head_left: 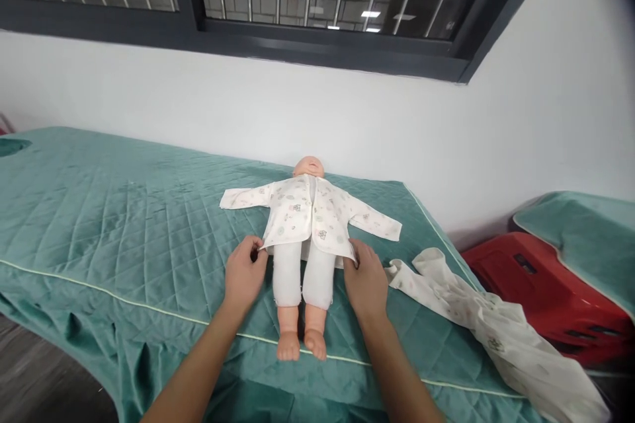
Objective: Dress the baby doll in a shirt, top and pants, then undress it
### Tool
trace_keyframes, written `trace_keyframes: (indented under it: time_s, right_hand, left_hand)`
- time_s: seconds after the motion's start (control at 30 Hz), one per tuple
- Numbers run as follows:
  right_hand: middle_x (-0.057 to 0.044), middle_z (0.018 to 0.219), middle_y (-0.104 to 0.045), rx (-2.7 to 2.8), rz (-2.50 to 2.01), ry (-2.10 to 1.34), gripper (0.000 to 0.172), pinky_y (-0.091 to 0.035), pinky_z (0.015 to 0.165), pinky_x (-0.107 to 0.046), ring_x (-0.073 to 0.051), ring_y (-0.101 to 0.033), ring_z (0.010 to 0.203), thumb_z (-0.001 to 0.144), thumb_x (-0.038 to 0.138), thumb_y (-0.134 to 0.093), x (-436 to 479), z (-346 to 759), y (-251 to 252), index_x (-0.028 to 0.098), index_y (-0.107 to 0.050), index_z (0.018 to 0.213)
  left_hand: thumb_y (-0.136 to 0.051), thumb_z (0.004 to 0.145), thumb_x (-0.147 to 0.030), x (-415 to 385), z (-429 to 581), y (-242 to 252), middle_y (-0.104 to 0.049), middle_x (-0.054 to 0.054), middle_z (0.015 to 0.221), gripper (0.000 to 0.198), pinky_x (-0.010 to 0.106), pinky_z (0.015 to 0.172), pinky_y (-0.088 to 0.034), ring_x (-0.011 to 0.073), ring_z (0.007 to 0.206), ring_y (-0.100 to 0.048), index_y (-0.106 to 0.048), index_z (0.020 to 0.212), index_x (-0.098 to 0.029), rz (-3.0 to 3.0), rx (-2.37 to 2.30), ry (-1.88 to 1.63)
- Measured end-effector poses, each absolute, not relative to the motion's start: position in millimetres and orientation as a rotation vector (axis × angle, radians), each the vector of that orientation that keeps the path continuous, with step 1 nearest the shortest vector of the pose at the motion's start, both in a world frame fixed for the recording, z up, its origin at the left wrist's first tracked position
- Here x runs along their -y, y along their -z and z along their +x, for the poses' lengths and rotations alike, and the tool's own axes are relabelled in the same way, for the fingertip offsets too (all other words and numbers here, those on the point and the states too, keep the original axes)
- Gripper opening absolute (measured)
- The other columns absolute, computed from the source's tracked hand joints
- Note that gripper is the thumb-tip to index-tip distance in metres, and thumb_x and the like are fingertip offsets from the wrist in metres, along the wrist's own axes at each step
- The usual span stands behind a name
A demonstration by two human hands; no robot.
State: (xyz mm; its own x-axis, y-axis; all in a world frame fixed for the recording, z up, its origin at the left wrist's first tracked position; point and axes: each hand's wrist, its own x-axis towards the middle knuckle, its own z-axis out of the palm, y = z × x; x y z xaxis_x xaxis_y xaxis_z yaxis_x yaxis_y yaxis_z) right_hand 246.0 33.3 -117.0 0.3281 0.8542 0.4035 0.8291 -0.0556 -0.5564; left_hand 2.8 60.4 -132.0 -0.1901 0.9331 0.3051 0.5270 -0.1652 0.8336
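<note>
Doll (317, 281) on its back on a bed with a green quilted cover (149, 211). Head toward the white wall (238, 106), bare feet toward the person, at the pale piping near the bed's front edge. Legs white cloth down to the shins, lying side by side.

White printed jacket (290, 215) over the doll's torso, sleeves stretched out to both sides, front edges meeting down the middle and parting a little at the hem.

Left hand (247, 272): thumb and fingers pinching the hem's left corner, beside the doll's thigh. Right hand (366, 277): fingers pinching the opposite corner; fingertips partly hidden.

Second white printed garment (501, 327) rumpled to the right, one end near the right hand, the rest trailing across the piping. Red plastic object (540, 291) beyond the bed's right side. Dark-framed window (322, 43) above.
</note>
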Motion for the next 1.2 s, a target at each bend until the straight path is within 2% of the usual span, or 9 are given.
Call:
trace_keyframes:
  time_s: [0.07, 0.17, 0.4, 0.63, 0.73, 0.87, 0.97, 1.1, 1.2]
  right_hand:
    - [-0.012, 0.131, -0.057, 1.595, -1.734, 0.098, 0.048, -0.043, 0.102, -0.048, -0.031, -0.049, 0.124, 0.088, 0.024, -0.045, -36, 243, 114, 0.02, -0.054, 0.134]
    - [-0.011, 0.147, -0.046, 1.805, -1.513, 0.105, 0.053, -0.034, 0.114, -0.048, -0.028, -0.039, 0.137, 0.09, 0.019, -0.041, -49, 237, 101, 0.019, -0.048, 0.142]
    - [-0.006, 0.142, -0.056, 1.9, -1.315, -0.109, 0.043, -0.037, 0.116, -0.045, -0.023, -0.048, 0.134, 0.1, 0.034, -0.038, -74, 219, 64, 0.024, -0.054, 0.138]
    - [-0.006, 0.156, -0.038, 2.2, -1.247, -0.126, 0.042, -0.028, 0.121, -0.05, -0.024, -0.028, 0.147, 0.099, 0.032, -0.044, -38, 225, 81, 0.02, -0.055, 0.138]
    - [-0.005, 0.148, -0.049, 2.041, -1.269, -0.248, 0.038, -0.033, 0.118, -0.047, -0.023, -0.04, 0.141, 0.099, 0.037, -0.045, -39, 226, 77, 0.024, -0.06, 0.131]
    - [-0.009, 0.128, -0.065, 1.748, -1.428, -0.316, 0.035, -0.047, 0.103, -0.04, -0.022, -0.062, 0.115, 0.096, 0.039, -0.046, -81, 220, 48, 0.021, -0.063, 0.121]
    - [-0.012, 0.12, -0.067, 1.837, -1.735, -0.206, 0.034, -0.048, 0.095, -0.037, -0.023, -0.064, 0.108, 0.096, 0.036, -0.043, -132, 212, 21, 0.016, -0.062, 0.116]
    - [-0.021, 0.099, -0.071, 1.911, -1.89, -0.199, 0.037, -0.048, 0.088, -0.04, -0.031, -0.065, 0.102, 0.095, 0.043, -0.047, -192, 198, 4, 0.011, -0.066, 0.094]
    - [-0.02, 0.093, -0.071, 1.949, -1.946, -0.195, 0.027, -0.049, 0.086, -0.039, -0.03, -0.066, 0.099, 0.09, 0.037, -0.057, -220, 194, 5, 0.012, -0.067, 0.088]
  left_hand:
    - [-0.05, 0.083, -0.023, -62, 4, 132, -0.058, -0.001, 0.08, 0.006, 0.029, 0.073, -0.04, 0.0167, 0.078, -0.053, -0.054, 0.081, -0.021, 1.713, -1.715, -1.331]
    - [-0.05, 0.083, -0.021, -65, 4, 132, -0.058, 0.001, 0.085, 0.004, 0.031, 0.078, -0.041, 0.0181, 0.084, -0.053, -0.054, 0.081, -0.022, 1.773, -1.728, -1.32]
    - [-0.048, 0.081, -0.015, -64, 3, 131, -0.056, 0.002, 0.089, 0.009, 0.032, 0.081, -0.043, 0.0187, 0.089, -0.054, -0.053, 0.08, -0.022, 1.809, -1.699, -1.332]
    - [-0.048, 0.08, -0.014, -65, 1, 131, -0.057, 0.001, 0.091, 0.009, 0.03, 0.081, -0.042, 0.0183, 0.089, -0.054, -0.052, 0.077, -0.022, 1.785, -1.678, -1.336]
    - [-0.049, 0.08, -0.014, -65, 1, 133, -0.057, 0.001, 0.092, 0.008, 0.031, 0.082, -0.042, 0.0187, 0.09, -0.055, -0.053, 0.079, -0.022, 1.796, -1.673, -1.325]
    - [-0.049, 0.081, -0.015, -66, 0, 133, -0.058, 0.002, 0.092, 0.009, 0.031, 0.082, -0.042, 0.019, 0.09, -0.055, -0.054, 0.079, -0.022, 1.818, -1.662, -1.289]
    - [-0.049, 0.08, -0.014, -67, 0, 133, -0.058, 0.002, 0.091, 0.009, 0.031, 0.082, -0.043, 0.0191, 0.089, -0.056, -0.053, 0.078, -0.022, 1.81, -1.661, -1.294]
    - [-0.049, 0.08, -0.015, -69, 0, 135, -0.058, 0.002, 0.089, 0.009, 0.031, 0.082, -0.043, 0.0196, 0.088, -0.056, -0.053, 0.078, -0.022, 1.795, -1.664, -1.322]
    - [-0.05, 0.08, -0.015, -70, 0, 138, -0.059, 0.002, 0.088, 0.008, 0.031, 0.08, -0.043, 0.0196, 0.086, -0.056, -0.054, 0.078, -0.022, 1.786, -1.67, -1.326]
